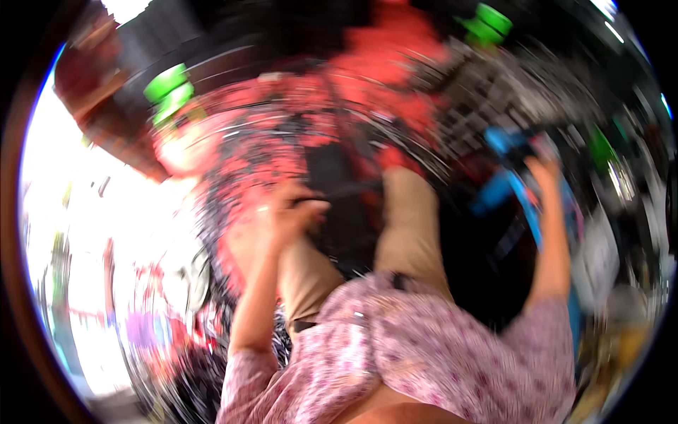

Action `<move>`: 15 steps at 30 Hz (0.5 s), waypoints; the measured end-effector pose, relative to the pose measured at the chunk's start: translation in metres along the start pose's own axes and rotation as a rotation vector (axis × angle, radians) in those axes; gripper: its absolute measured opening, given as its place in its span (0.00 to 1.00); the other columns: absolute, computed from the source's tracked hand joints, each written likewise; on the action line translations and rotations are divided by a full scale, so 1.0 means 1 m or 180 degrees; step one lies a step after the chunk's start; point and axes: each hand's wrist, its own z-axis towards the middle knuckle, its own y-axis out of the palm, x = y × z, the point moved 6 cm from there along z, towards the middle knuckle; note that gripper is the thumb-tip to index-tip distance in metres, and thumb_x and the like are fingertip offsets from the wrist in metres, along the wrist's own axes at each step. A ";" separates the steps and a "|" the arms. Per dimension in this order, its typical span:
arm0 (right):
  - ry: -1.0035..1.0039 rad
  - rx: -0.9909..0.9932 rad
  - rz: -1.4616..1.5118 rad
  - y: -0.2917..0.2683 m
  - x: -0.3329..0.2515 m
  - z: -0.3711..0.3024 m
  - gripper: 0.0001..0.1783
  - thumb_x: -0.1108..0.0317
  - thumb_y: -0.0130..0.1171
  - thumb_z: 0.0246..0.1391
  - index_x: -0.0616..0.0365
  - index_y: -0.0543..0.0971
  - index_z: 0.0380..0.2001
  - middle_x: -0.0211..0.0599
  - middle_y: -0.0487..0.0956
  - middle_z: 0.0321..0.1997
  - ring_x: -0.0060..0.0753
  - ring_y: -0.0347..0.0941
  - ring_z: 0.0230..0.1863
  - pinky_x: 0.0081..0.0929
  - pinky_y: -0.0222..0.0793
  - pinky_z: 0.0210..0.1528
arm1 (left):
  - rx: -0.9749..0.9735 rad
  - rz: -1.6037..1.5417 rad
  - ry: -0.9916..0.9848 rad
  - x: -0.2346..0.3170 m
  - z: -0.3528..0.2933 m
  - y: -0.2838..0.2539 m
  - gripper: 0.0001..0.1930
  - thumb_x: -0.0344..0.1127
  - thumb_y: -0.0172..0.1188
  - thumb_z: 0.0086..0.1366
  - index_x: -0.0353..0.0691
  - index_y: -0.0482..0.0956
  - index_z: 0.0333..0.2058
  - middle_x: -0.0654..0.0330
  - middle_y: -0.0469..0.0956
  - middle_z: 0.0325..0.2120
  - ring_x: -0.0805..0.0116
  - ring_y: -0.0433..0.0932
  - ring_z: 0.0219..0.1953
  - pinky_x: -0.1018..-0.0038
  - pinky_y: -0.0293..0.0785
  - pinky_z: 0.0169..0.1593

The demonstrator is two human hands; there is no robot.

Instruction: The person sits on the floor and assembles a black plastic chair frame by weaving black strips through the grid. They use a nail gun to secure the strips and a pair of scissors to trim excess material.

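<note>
Motion blur smears the whole view. My left hand (300,208) is above my left thigh, its fingers curled together; a dark sliver shows by the fingertips, too smeared to name. Out to the right, my right hand (544,173) reaches to a bright blue object (501,140) with dark parts. The right fingers are blurred, so whether they grip it cannot be told. Between my knees is a dark block-like shape (332,177). Beyond it spreads a red surface (282,106) strewn with many dark small pieces.
Bright green objects stand at the far left (169,92) and far right (487,25). A grey chequered, basket-like surface (487,99) lies ahead to the right. Brown wooden furniture (106,106) is at the left. A pale bag-like shape (597,265) sits beside my right arm.
</note>
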 end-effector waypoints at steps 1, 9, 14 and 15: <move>-0.1691 0.0615 -0.0066 -0.039 0.035 0.020 0.28 0.62 0.64 0.46 0.64 0.78 0.51 0.47 0.80 0.52 0.43 0.74 0.55 0.37 0.65 0.60 | -0.0039 0.0595 0.0777 -0.013 0.011 0.010 0.09 0.29 0.73 0.50 0.38 0.81 0.30 0.63 0.78 0.27 0.71 0.78 0.33 0.74 0.74 0.35; 0.0410 0.1757 -0.2311 -0.114 0.117 0.010 0.20 0.51 0.43 0.66 0.59 0.70 0.39 0.55 0.81 0.32 0.64 0.78 0.35 0.55 0.74 0.33 | -0.0332 0.0877 0.0803 0.021 -0.018 0.026 0.09 0.30 0.71 0.53 0.38 0.79 0.29 0.60 0.79 0.32 0.65 0.78 0.40 0.71 0.72 0.44; 0.0753 0.1735 -0.2985 -0.163 0.228 -0.015 0.21 0.56 0.45 0.62 0.61 0.73 0.48 0.52 0.82 0.37 0.55 0.80 0.36 0.47 0.76 0.35 | -0.0608 0.0397 0.0782 -0.022 -0.041 0.037 0.10 0.26 0.71 0.51 0.36 0.76 0.27 0.60 0.77 0.31 0.65 0.77 0.38 0.72 0.72 0.43; 0.0701 0.1746 -0.2885 -0.164 0.244 -0.013 0.21 0.56 0.47 0.60 0.61 0.74 0.46 0.53 0.82 0.38 0.54 0.80 0.36 0.47 0.76 0.36 | -0.0588 0.0362 0.0672 -0.031 -0.046 0.037 0.10 0.26 0.71 0.51 0.37 0.76 0.26 0.60 0.77 0.30 0.65 0.77 0.38 0.72 0.72 0.43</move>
